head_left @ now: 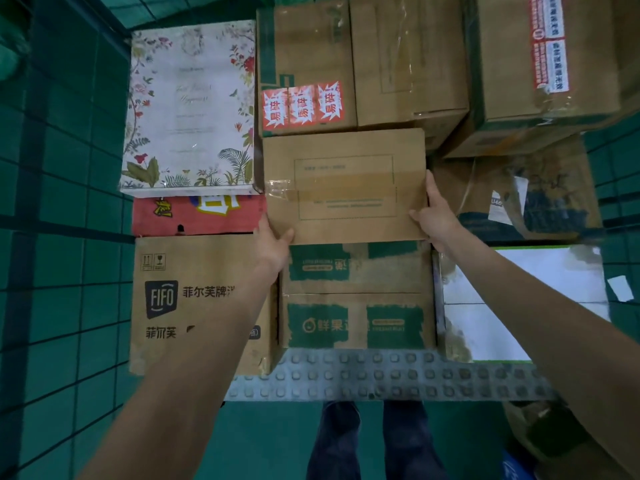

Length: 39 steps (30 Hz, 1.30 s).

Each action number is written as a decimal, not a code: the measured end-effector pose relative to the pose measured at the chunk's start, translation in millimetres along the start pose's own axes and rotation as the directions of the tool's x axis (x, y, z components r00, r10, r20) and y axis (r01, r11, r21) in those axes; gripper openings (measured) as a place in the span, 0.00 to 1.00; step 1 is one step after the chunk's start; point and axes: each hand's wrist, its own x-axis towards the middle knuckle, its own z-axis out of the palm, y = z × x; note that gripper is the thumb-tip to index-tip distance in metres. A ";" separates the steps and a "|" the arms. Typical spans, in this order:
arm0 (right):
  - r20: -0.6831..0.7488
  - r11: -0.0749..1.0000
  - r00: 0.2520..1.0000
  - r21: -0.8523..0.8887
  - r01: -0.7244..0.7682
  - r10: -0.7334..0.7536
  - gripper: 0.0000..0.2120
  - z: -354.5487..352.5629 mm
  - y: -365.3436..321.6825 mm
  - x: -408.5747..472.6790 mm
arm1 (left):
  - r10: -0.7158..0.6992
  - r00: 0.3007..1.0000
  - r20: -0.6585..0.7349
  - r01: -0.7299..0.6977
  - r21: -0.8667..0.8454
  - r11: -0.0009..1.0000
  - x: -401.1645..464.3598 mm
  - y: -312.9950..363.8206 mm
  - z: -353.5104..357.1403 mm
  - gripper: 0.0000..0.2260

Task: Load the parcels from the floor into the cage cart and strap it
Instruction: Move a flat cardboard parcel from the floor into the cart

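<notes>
Here we see the cage cart (pixel 65 209) with its green wire grid wall filling the 9 o'clock side, and parcels packed tight inside it. At 10 o'clock stands the white floral box (pixel 188 105), the biggest face in view. At 8 o'clock is the brown FIFO carton (pixel 180 306), and next to it, at 6 o'clock from the middle, the carton with green print (pixel 356 299). At 12 o'clock we see a carton with red fragile stickers (pixel 304 67). Between the floral box and the FIFO carton a red box (pixel 197 214) shows only a narrow strip.

In the middle we hold the flat brown parcel (pixel 344 185), which lies over the other boxes. Our left hand (pixel 273 242) grasps its near left corner, thumb on top. Our right hand (pixel 434 216) grasps the right edge, thumb on the top and fingers going along the side.
</notes>
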 end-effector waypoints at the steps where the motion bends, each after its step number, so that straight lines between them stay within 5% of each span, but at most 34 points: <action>1: -0.003 0.999 0.999 -0.006 -0.037 0.037 0.39 0.2 2.5 4.0 | 0.003 1.000 0.004 -0.003 0.048 0.999 2.0 -0.5 2.7 0.33; 6: -0.045 0.979 0.997 -0.192 -0.068 0.060 0.38 7.1 15.5 14.3 | -0.067 0.997 -0.027 0.071 0.233 0.970 13.6 2.9 14.2 0.36; 11: -0.137 0.970 0.990 -0.237 -0.057 0.024 0.35 8.8 18.4 24.0 | -0.106 0.993 -0.041 0.113 0.229 0.967 26.9 12.4 18.6 0.36; 21: -0.162 0.999 0.987 -0.054 -0.002 -0.007 0.23 -8.5 34.1 -18.8 | -0.092 0.996 0.017 0.090 0.088 0.992 -10.2 -6.9 11.2 0.25; 30: -0.214 0.937 0.972 0.349 -0.018 0.098 0.11 -3.6 78.7 -114.5 | -0.072 0.990 0.118 0.097 -0.220 0.971 -136.9 -9.5 5.3 0.11; 39: -0.335 0.850 0.935 0.520 0.080 0.117 0.10 13.6 153.9 -249.3 | 0.128 0.944 0.304 -0.113 -0.067 0.991 -220.1 -41.7 2.7 0.13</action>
